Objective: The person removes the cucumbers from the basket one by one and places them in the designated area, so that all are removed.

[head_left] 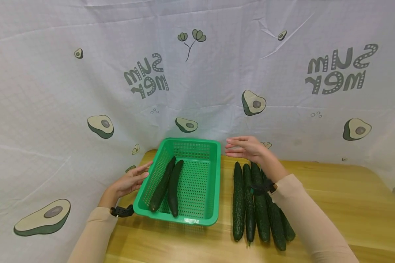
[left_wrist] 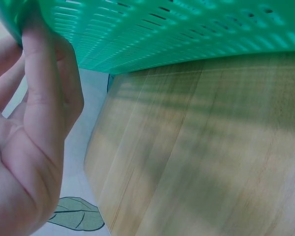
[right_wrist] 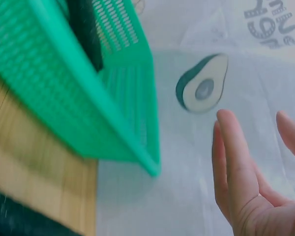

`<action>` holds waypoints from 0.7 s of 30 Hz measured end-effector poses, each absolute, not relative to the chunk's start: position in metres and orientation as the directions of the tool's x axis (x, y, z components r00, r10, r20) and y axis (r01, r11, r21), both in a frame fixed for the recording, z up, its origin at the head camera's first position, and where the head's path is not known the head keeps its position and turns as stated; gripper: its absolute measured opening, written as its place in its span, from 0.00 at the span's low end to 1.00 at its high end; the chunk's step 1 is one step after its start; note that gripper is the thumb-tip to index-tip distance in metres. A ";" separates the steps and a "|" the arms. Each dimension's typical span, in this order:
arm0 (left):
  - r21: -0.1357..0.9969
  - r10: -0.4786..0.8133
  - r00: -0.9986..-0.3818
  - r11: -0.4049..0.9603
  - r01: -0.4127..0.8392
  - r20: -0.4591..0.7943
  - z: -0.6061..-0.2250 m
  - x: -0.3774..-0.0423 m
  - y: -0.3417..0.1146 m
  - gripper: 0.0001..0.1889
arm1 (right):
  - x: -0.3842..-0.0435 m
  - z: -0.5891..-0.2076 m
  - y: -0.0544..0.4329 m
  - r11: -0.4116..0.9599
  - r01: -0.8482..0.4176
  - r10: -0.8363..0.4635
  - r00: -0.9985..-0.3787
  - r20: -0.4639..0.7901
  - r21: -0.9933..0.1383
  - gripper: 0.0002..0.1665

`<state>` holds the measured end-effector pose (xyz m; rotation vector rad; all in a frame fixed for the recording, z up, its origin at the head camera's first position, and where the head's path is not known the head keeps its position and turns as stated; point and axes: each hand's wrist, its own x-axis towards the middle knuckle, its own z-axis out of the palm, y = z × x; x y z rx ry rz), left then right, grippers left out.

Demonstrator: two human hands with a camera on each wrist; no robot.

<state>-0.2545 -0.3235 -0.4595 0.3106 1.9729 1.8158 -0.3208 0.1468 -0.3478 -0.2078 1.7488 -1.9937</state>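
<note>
A green plastic basket (head_left: 217, 182) with slotted walls stands on the wooden table. Inside it, two dark green cucumbers (head_left: 173, 188) lie side by side against its left part. My left hand (head_left: 131, 180) is at the basket's left side, its extended fingers touching the outside just under the rim; the left wrist view shows the fingertips partly lost against the green plastic. Past the basket's far right corner, my right hand (head_left: 247, 148) hovers with fingers spread and nothing in them. Several more cucumbers (head_left: 238, 204) lie in a row below my right forearm.
The wooden table (head_left: 335, 204) extends to the right of the cucumbers. A white cloth (head_left: 210, 80) printed with avocados hangs right behind the table's far edge and along the left side. Each wrist wears a black strap (head_left: 122, 211).
</note>
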 end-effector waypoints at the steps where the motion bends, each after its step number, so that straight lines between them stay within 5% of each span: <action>1: 0.985 0.449 -0.878 0.114 -0.128 -0.166 -0.460 -0.255 -0.324 0.32 | -0.322 -0.348 0.141 -0.078 0.259 -0.446 -0.873 -0.199 -0.963 0.36; 21: 0.986 0.451 -0.877 0.108 -0.129 -0.164 -0.459 -0.255 -0.325 0.32 | -0.333 -0.381 0.038 -0.067 0.413 -0.419 -0.838 -0.350 -0.908 0.29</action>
